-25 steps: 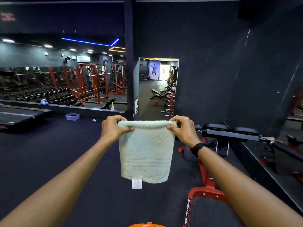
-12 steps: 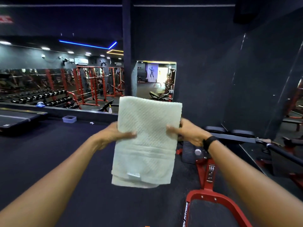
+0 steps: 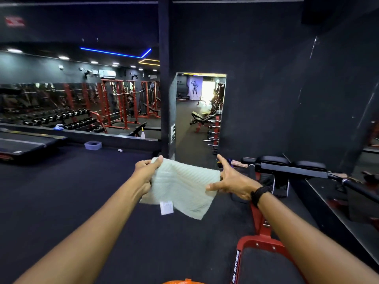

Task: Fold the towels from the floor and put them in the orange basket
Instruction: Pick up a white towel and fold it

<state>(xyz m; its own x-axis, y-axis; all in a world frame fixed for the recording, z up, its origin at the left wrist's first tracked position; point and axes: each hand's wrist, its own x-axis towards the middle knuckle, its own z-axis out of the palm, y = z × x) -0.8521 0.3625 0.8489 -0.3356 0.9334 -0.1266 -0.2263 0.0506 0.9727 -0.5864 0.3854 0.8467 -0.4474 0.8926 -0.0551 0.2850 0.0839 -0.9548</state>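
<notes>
Below and to the left of the left hand point(image 3: 144, 173), the dark rubber gym floor point(image 3: 67, 193) lies open as far as the low ledge under the wall mirror; only a small pale plastic tub point(image 3: 93, 145) and a scrap of white litter point(image 3: 120, 150) sit on it, well apart from the hands. A black treadmill deck point(image 3: 24, 143) closes the far left. To the right, just beside the right hand point(image 3: 232, 181), a red steel bench frame with black pads point(image 3: 264, 226) blocks the way, its black bar point(image 3: 295, 171) running across at hand height. The orange basket rim point(image 3: 182, 281) shows at the bottom edge, between the forearms. Ahead, a black pillar point(image 3: 167, 99) stands beside an open doorway point(image 3: 200, 124).
</notes>
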